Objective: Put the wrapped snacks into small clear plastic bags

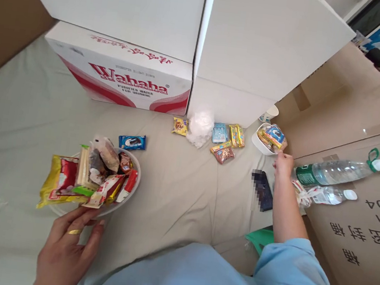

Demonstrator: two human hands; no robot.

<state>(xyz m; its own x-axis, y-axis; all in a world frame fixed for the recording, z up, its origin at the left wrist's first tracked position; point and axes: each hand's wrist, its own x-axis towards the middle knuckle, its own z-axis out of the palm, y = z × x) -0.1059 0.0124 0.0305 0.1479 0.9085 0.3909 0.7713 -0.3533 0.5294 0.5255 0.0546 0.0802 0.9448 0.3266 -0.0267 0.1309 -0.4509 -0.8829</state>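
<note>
At the lower left, my left hand [70,243], with a gold ring, has its fingertips at the near rim of a clear plastic bowl [138,173]. The bowl is piled with wrapped snacks, including a large yellow-and-red packet [60,181]. Over on the right, my right hand [283,164] is closed at the near edge of a small white bowl [260,142]; its fingertips are partly hidden. Packaged snacks fill that bowl, with a blue packet [276,135] on top.
Between the bowls lie a blue cookie packet [132,142], a crumpled clear bag [201,127] and several small snack packets [223,153]. White boxes and a Wahaba carton [124,80] stand behind. A phone [262,191] and water bottles [338,172] lie near my right arm.
</note>
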